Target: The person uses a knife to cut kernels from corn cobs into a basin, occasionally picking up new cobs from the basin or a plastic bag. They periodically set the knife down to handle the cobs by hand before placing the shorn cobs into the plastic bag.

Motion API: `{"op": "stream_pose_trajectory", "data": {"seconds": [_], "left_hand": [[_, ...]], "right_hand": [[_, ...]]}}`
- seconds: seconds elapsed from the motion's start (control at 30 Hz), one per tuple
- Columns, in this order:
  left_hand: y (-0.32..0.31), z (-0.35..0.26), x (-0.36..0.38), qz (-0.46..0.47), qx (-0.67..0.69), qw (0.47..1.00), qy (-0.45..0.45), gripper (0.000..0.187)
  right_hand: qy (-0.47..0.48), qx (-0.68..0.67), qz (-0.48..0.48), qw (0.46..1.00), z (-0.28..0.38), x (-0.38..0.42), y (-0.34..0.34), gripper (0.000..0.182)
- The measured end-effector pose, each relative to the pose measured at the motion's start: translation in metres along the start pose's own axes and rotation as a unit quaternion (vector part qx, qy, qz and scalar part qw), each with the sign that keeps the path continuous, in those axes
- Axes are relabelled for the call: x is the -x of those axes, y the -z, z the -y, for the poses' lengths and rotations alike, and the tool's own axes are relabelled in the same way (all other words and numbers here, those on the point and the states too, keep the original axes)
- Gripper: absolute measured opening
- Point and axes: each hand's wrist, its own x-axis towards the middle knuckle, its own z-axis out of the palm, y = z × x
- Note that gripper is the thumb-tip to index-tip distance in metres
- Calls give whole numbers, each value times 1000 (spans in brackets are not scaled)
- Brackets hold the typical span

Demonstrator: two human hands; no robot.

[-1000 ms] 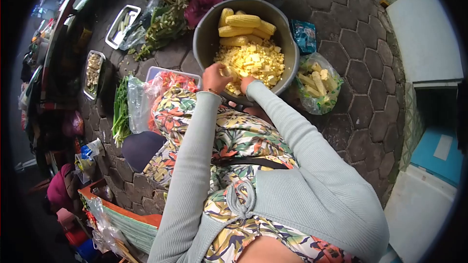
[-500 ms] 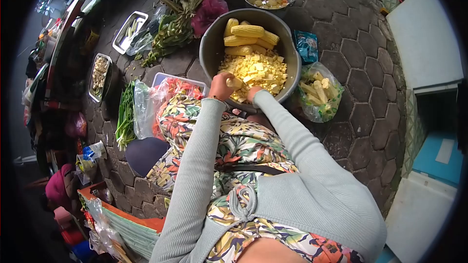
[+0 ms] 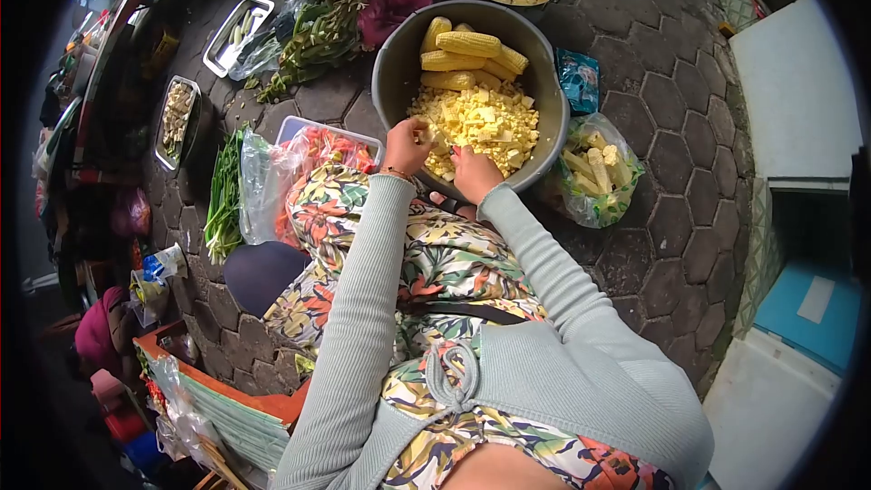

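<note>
Now the left hand (image 3: pixel 408 144), at eight o'clock of the grey basin (image 3: pixel 548 95), is curled around a pale piece (image 3: pixel 430 138); the right hand (image 3: pixel 476 172), at six, has bent fingers, its hold I cannot tell; cut corn (image 3: pixel 490 118) lies near them, whole cobs (image 3: pixel 467 44) at twelve

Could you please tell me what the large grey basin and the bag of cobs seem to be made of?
Basin: probably plastic, dull grey, judging by its thick, smooth rim. Bag: thin, glossy plastic film, since it looks see-through and crinkled.
</note>
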Motion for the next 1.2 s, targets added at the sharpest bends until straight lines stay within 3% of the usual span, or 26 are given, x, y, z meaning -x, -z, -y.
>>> {"op": "stream_pose_trajectory", "data": {"seconds": [0.1,0.2,0.57,0.67,0.7,0.83,0.93,1.0,1.07,1.1,1.2], "left_hand": [[0,-1,0,-19,-14,1000,-13,34],[4,-4,2,-10,-21,999,31,37],[0,0,3,-26,-39,999,-27,27],[-3,2,6,-72,3,997,-25,17],[-4,3,6,-62,25,997,-29,17],[-13,4,8,-30,22,998,-44,23],[-2,3,6,-38,-9,998,-54,25],[-3,2,7,-23,-16,999,-27,25],[-9,7,5,-12,7,1000,-20,24],[-12,9,3,-15,19,1000,-20,22],[-5,2,6,-9,9,1000,-13,19]], "right_hand": [[0,12,4,1000,3,0,6,32],[9,26,25,999,1,0,8,31],[2,67,88,994,6,-18,7,28],[65,97,107,987,0,5,15,28],[25,82,111,990,-2,4,14,29],[-47,54,122,990,-1,-32,-5,29],[29,140,176,974,-14,-54,-20,29],[1,138,198,970,-27,-49,-23,30],[-19,95,131,987,-40,-44,-37,28],[1,195,181,964,-63,-65,-68,29],[-19,170,187,967,-62,-72,-71,31]]}}
